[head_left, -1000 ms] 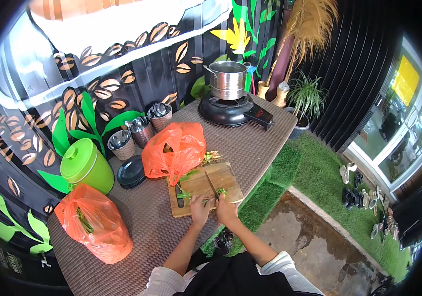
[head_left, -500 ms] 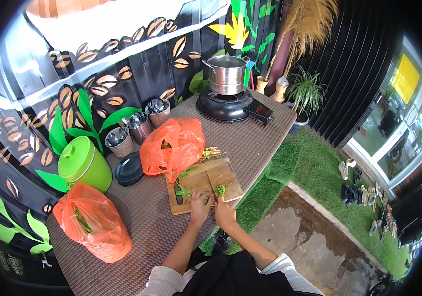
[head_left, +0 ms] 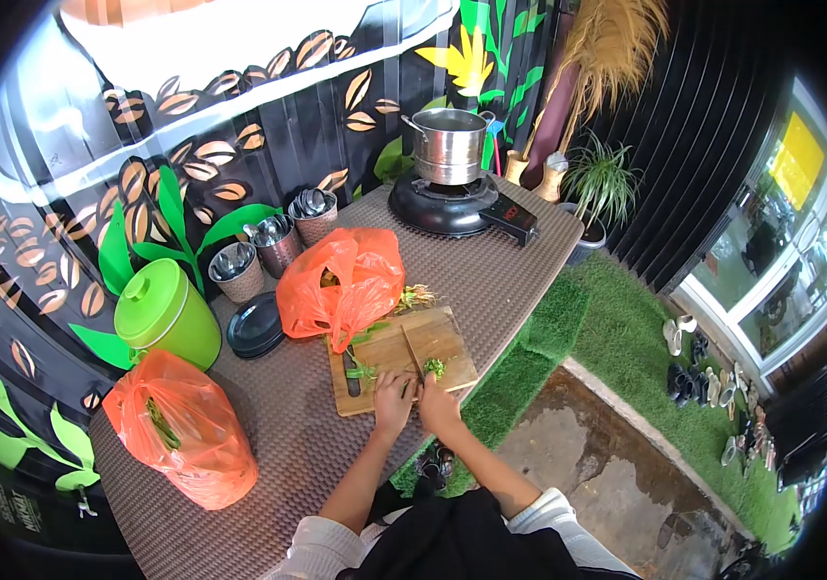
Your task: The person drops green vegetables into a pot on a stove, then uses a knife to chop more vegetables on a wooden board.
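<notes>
A wooden cutting board [head_left: 375, 346] lies near the table's front edge. My right hand [head_left: 440, 408] is closed around the handle of a knife [head_left: 411, 348], whose blade points away from me across the board. Just left of it, my left hand [head_left: 393, 403] presses with bent fingers on a small bunch of leafy greens [head_left: 361, 370]; the stems beneath the fingers are mostly hidden. Chopped greens [head_left: 435, 367] sit in a little heap to the right of the blade. More stems with pale root ends [head_left: 417, 297] lie behind the board.
An orange plastic bag [head_left: 341, 280] touches the board's far left side; another orange bag [head_left: 186, 435] stands at left. Behind are black plates [head_left: 255, 327], a green lidded bucket [head_left: 167, 314] and cutlery cups [head_left: 276, 246]. A steel pot [head_left: 449, 150] sits on a portable stove [head_left: 442, 208].
The knife blade now shows, standing left of the chopped greens, and my right hand has shifted slightly left and away from me. My left hand stays on the greens.
</notes>
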Demonstrator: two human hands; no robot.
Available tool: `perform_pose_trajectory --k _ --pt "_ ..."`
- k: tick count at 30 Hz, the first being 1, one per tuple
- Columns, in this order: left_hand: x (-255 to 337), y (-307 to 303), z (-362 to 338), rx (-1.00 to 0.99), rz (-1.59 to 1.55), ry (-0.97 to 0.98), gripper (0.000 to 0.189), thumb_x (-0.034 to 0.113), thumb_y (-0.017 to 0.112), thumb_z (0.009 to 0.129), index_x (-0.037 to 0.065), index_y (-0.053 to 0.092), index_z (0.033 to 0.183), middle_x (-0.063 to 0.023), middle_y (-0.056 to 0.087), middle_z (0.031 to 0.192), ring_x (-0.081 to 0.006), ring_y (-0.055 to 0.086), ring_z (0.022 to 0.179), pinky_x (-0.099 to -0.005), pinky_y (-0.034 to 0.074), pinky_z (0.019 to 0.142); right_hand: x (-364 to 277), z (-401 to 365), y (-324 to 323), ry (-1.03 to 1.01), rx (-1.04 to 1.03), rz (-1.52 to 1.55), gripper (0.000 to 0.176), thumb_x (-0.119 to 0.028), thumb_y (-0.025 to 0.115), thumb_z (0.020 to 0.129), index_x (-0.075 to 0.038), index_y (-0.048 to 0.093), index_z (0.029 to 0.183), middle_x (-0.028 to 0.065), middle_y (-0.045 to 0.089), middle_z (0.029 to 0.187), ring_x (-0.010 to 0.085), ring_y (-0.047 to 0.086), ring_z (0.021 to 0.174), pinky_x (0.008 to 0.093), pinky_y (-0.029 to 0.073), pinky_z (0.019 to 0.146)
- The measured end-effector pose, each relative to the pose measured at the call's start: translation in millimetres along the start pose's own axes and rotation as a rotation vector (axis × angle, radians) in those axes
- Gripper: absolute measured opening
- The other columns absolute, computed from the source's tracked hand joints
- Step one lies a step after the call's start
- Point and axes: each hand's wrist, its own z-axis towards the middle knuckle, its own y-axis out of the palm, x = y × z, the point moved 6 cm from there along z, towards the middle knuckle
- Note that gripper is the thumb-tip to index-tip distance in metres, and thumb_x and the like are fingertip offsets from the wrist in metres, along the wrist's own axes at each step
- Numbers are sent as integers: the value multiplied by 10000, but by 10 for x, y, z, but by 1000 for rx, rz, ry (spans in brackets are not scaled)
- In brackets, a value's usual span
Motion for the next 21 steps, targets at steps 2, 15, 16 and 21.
perform_pose_trajectory --k 2,15,16,21 --pt "-7 6 -7 -13 1 -14 92 72 649 801 32 685 876 -100 631 890 -305 548 903 -392 449 820 73 181 53 -57 2 14 300 -261 451 957 1 404 1096 273 647 812 457 643 803 552 508 706" --pt "-58 50 2 17 17 -78 93 105 652 806 36 678 862 -105 625 882 -305 556 907 -395 444 824 43 109 13 -37 -27 76 334 -285 435 963 6 407 1124 273 645 863 478 628 836 546 504 748" --pt "-63 52 15 19 19 -75 93 105 652 806 36 678 862 -105 625 882 -305 556 907 -395 444 824 48 108 -21 -34 -38 68 336 -284 431 965 8 404 1129 276 644 864 477 629 839 548 504 745" --pt "-67 43 21 11 -16 -75 71 83 662 790 33 667 839 -108 625 865 -309 558 890 -395 448 811 3 -122 -24 -9 34 19 333 -283 425 969 7 402 1131 281 644 843 463 634 843 547 506 732"
